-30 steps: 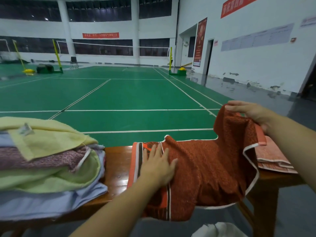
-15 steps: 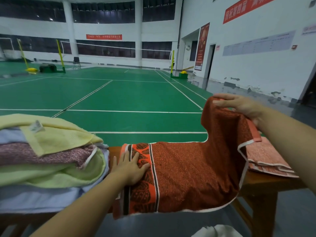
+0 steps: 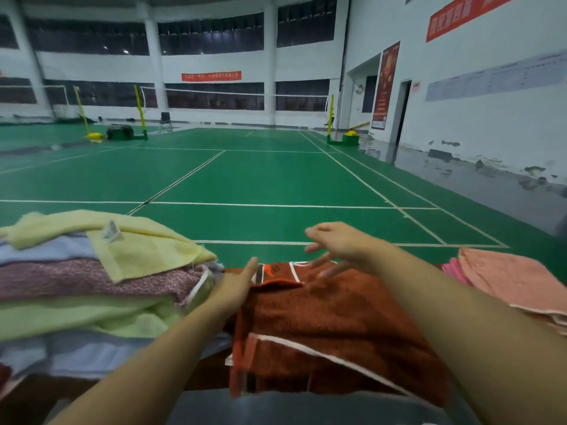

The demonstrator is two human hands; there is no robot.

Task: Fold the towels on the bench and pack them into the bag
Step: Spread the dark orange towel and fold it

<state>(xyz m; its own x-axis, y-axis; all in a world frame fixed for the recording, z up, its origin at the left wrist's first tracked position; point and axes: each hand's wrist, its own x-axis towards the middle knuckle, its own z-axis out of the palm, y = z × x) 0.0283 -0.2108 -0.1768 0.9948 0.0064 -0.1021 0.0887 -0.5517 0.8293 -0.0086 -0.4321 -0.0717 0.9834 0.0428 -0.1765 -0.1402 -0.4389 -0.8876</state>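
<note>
A rust-orange towel [image 3: 331, 320] with white edging lies folded over on the wooden bench [image 3: 211, 375], its front part hanging over the near edge. My left hand [image 3: 236, 286] lies flat on the towel's left end, fingers straight. Just over the towel's far edge hovers my right hand [image 3: 337, 246], fingers spread and holding nothing. A pile of unfolded towels [image 3: 92, 280] in yellow, purple, green and blue sits at the left. Folded pink towels [image 3: 515, 280] lie at the right. No bag is in view.
Beyond the bench stretches a green badminton court [image 3: 245, 179] with white lines, yellow net posts and a net. A white wall with doorways runs along the right side.
My right hand brought the towel's raised right end over to the left and let go of it; the towel now lies doubled. My left hand slid toward the towel's left edge. The view tilted up.
</note>
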